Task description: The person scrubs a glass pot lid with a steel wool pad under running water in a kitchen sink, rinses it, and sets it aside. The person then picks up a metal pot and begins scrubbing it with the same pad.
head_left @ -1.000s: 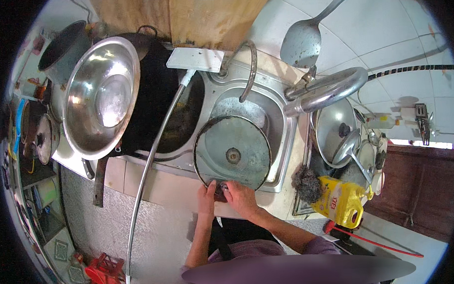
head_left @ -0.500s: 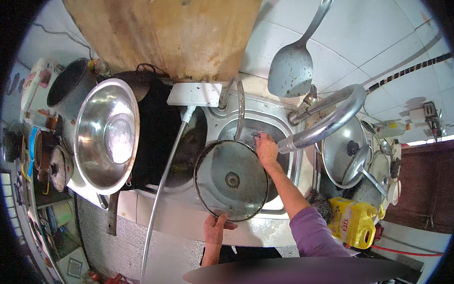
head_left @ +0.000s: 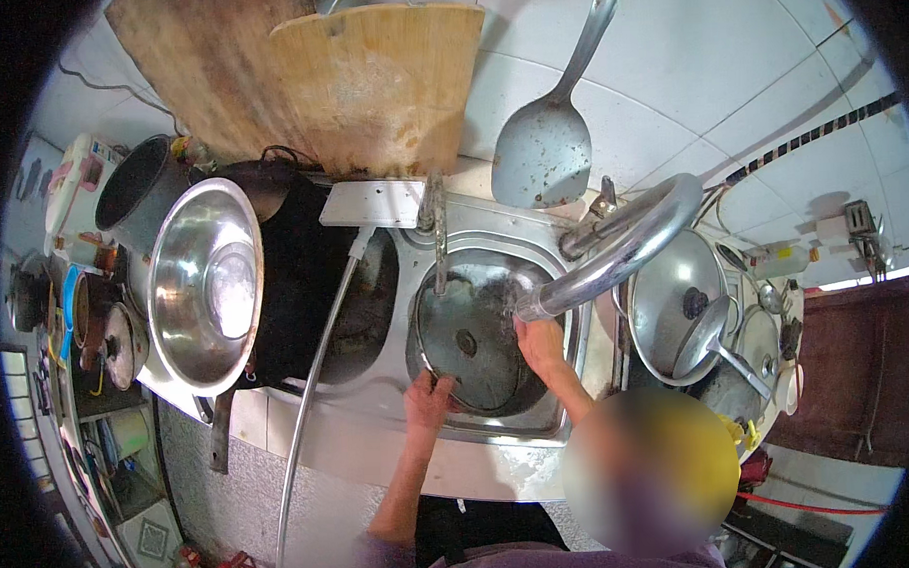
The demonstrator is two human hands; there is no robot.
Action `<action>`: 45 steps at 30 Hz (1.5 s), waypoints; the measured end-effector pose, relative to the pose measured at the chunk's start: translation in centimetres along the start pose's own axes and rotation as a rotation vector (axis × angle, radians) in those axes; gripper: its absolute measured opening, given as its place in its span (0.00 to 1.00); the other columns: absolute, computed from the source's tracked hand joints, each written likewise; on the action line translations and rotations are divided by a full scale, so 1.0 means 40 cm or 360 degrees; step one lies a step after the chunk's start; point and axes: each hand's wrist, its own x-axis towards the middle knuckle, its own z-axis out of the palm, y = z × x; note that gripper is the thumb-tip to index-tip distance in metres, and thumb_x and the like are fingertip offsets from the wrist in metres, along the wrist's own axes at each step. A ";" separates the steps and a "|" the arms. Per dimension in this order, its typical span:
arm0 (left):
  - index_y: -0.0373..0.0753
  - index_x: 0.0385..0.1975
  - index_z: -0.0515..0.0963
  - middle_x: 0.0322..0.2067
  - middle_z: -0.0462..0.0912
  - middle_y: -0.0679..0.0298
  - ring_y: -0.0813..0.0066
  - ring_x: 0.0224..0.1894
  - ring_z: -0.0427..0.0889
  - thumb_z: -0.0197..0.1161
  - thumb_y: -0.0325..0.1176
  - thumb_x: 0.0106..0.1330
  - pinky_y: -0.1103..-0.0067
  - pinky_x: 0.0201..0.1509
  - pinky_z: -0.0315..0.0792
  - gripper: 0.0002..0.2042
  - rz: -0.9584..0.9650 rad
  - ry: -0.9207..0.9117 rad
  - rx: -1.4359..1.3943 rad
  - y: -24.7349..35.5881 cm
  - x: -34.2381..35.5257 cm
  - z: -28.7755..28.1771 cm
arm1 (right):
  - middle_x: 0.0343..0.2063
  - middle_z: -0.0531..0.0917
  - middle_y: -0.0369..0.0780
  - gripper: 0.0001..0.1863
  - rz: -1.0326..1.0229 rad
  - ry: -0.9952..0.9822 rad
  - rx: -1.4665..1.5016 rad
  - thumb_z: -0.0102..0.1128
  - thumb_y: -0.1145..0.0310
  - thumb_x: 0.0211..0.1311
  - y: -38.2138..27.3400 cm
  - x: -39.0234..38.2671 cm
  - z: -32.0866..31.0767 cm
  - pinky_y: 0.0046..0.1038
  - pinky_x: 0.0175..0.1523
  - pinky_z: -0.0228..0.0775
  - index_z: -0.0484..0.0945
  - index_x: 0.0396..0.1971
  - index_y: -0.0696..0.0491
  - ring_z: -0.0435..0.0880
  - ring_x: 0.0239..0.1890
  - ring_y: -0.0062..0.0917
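Note:
A round glass pot lid point(head_left: 467, 369) with a dark rim and a central knob lies tilted inside the steel sink basin point(head_left: 555, 426). My left hand point(head_left: 429, 400) is closed on its near left rim. Beside the lid's right edge, my right hand point(head_left: 544, 351) is under the end of the curved metal faucet point(head_left: 624, 253). Its fingers look bent in, their tips partly hidden by the spout, and I cannot make out what they hold. Water seems to fall from the spout onto the lid.
A white flat-headed pole point(head_left: 322, 354) leans across the counter left of the sink. Further left tilts a large steel bowl point(head_left: 206, 283). A spatula point(head_left: 545, 146) hangs above; cutting boards point(head_left: 378, 86) lean behind. A lidded pot point(head_left: 675, 296) stands right.
The glass lid has gone down from above the sink edge into the basin, with my left hand following. My right hand has drawn back toward me, under the spout. The view has shifted slightly.

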 end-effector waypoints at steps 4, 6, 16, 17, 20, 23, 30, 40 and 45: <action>0.32 0.34 0.68 0.25 0.77 0.54 0.72 0.29 0.79 0.58 0.35 0.54 0.73 0.30 0.72 0.14 0.0140 0.0206 0.0209 -0.062 0.039 0.015 | 0.29 0.74 0.48 0.10 0.0062 -0.0223 0.0162 0.53 0.70 0.51 -0.026 -0.098 -0.053 0.39 0.37 0.68 0.70 0.33 0.56 0.75 0.32 0.42; 0.37 0.40 0.68 0.32 0.76 0.59 0.73 0.33 0.78 0.59 0.35 0.54 0.74 0.32 0.72 0.16 0.0044 0.0314 -0.0188 -0.075 0.070 0.025 | 0.30 0.74 0.47 0.11 -0.0018 -0.0267 0.0303 0.53 0.70 0.49 -0.050 -0.134 -0.045 0.39 0.37 0.68 0.71 0.35 0.55 0.75 0.33 0.41; 0.41 0.52 0.66 0.43 0.72 0.69 0.78 0.44 0.70 0.57 0.40 0.59 0.81 0.44 0.66 0.21 -0.0282 -0.0161 -0.1128 0.172 -0.026 0.116 | 0.42 0.71 0.45 0.26 0.0273 -0.0427 0.1167 0.52 0.73 0.47 -0.161 -0.183 -0.137 0.28 0.50 0.63 0.66 0.51 0.54 0.71 0.46 0.35; 0.41 0.52 0.67 0.42 0.72 0.70 0.79 0.44 0.70 0.56 0.42 0.60 0.82 0.43 0.66 0.21 -0.0309 -0.0186 -0.1165 0.175 -0.027 0.123 | 0.43 0.71 0.41 0.25 0.0656 -0.0474 0.1678 0.51 0.74 0.48 -0.149 -0.183 -0.150 0.24 0.51 0.61 0.66 0.51 0.56 0.70 0.47 0.29; 0.45 0.50 0.70 0.45 0.72 0.70 0.76 0.47 0.70 0.54 0.46 0.60 0.77 0.50 0.63 0.20 -0.0383 -0.0384 -0.1223 0.181 -0.018 0.147 | 0.37 0.74 0.39 0.19 0.0370 -0.0121 0.1527 0.57 0.70 0.50 -0.150 -0.170 -0.210 0.22 0.46 0.63 0.71 0.44 0.58 0.73 0.39 0.25; 0.42 0.49 0.70 0.45 0.73 0.65 0.72 0.47 0.71 0.49 0.48 0.62 0.76 0.49 0.65 0.21 -0.0353 -0.0591 -0.1052 0.062 0.091 0.160 | 0.32 0.76 0.38 0.17 0.0491 -0.0173 0.0918 0.60 0.66 0.50 -0.108 -0.169 -0.173 0.25 0.44 0.66 0.73 0.38 0.59 0.75 0.35 0.25; 0.35 0.45 0.71 0.42 0.75 0.55 0.59 0.47 0.72 0.49 0.47 0.61 0.73 0.53 0.62 0.21 -0.0277 0.0501 0.0259 -0.108 0.352 0.178 | 0.37 0.79 0.39 0.18 0.0827 0.0066 0.1678 0.55 0.74 0.55 -0.094 -0.142 -0.162 0.21 0.42 0.69 0.70 0.47 0.60 0.76 0.36 0.19; 0.38 0.44 0.73 0.41 0.76 0.60 0.66 0.44 0.73 0.55 0.55 0.54 0.74 0.50 0.63 0.27 -0.0568 0.0158 -0.1096 -0.099 0.335 0.231 | 0.32 0.77 0.36 0.14 0.1081 0.0351 0.2087 0.53 0.67 0.57 -0.120 -0.087 -0.334 0.22 0.36 0.69 0.72 0.41 0.59 0.76 0.30 0.20; 0.40 0.48 0.70 0.41 0.76 0.57 0.69 0.40 0.75 0.58 0.44 0.56 0.76 0.43 0.68 0.21 -0.0267 -0.0593 -0.1364 0.094 0.168 0.028 | 0.39 0.74 0.37 0.24 0.1254 0.0261 0.2331 0.50 0.50 0.57 -0.022 -0.109 -0.347 0.28 0.43 0.68 0.70 0.43 0.55 0.74 0.39 0.26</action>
